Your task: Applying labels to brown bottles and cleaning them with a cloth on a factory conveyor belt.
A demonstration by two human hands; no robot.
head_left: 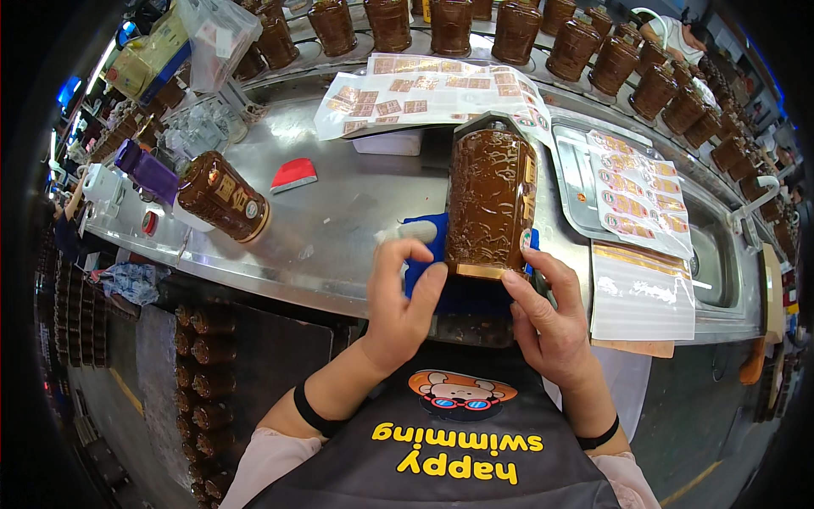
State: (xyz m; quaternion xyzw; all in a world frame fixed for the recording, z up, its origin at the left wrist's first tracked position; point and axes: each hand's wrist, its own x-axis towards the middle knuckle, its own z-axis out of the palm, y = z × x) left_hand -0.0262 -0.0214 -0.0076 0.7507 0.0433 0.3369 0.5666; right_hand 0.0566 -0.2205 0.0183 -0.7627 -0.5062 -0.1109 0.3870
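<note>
A large brown embossed bottle (487, 204) lies on its side on a blue cloth (475, 304), its gold-rimmed base toward me. My right hand (551, 318) touches it at the lower right: one fingertip rests on a small round label (526, 240), and the thumb is at the base rim. The fingers of that hand are spread. My left hand (398, 301) is just left of the bottle, thumb and fingers apart, with nothing between them. A white covering (417, 231) wraps one of its fingertips.
Label sheets (432, 97) lie behind the bottle, and another sheet (640, 191) covers a metal tray (577, 187) at right, beside a sink (712, 263). Left are a second brown bottle (222, 197), a purple bottle (144, 170) and a red cloth (293, 174). Several bottles line the conveyor (415, 47).
</note>
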